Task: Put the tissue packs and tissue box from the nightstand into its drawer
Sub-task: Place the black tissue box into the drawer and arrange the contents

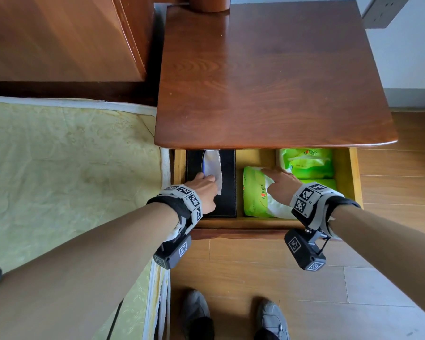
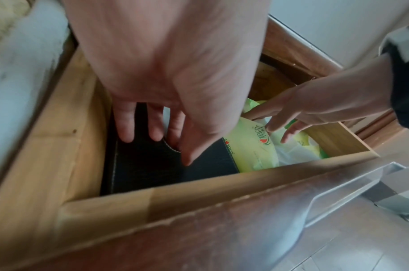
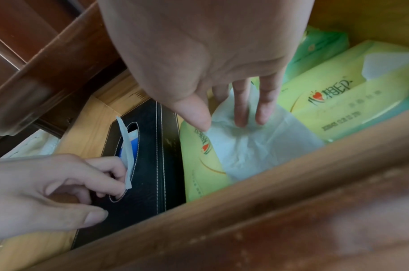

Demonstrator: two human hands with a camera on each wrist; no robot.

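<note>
Black stitched tissue box (image 1: 227,190) sits at the left end of the open drawer (image 1: 346,173), flat, slot up, a white tissue (image 1: 214,168) sticking out of the slot. Your left hand (image 1: 204,192) is on top of it: in the right wrist view the fingers (image 3: 106,172) curl against the tissue at the slot edge; can't tell if they actually pinch it. Just right of the box, touching it, lies a green tissue pack (image 1: 254,195) with a loose white sheet (image 3: 257,146) spilling from its opening. Your right hand (image 1: 280,185) rests on that pack, fingers (image 3: 263,102) straight and spread, tips pressing the loose sheet, thumb down at the pack's edge; nothing gripped. Two hands are apart, one per item. A second green pack (image 1: 307,163) sits at the drawer's back right; more green packaging (image 1: 317,184) shows in front of it, partly hidden by your right wrist. Nightstand (image 1: 268,82) top is bare wood. Mattress (image 1: 59,168) sits to the left.
</note>
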